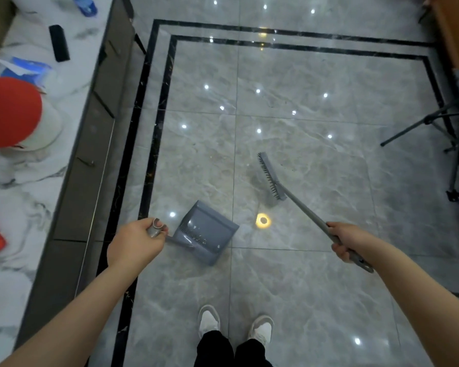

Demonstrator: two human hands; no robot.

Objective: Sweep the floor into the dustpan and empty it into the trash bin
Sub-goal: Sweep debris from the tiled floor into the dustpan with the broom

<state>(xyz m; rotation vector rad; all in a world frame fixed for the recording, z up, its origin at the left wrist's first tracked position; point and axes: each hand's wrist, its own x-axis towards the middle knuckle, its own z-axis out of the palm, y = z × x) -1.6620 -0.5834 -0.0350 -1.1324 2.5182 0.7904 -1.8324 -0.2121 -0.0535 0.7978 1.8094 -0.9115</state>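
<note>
So left grip [137, 241] is wrapped round the dustpan [206, 231] handle, right grip [347, 241] round the broom [272, 177] pole, brush head at 1 o'clock of the pan.

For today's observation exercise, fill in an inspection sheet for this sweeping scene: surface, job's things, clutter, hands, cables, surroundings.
Surface: glossy grey marble floor with black border lines, reflecting ceiling lights.
Job's things: grey dustpan low by the floor, its mouth towards the broom; grey broom with its head ahead and to the right of the dustpan; trash bin not seen.
Clutter: a few dark specks beside the broom head.
Hands: left hand grips the dustpan handle; right hand grips the broom handle.
Cables: nothing seen.
Surroundings: marble counter on the left with a black object and a red-topped item; black tripod on the right.
</note>
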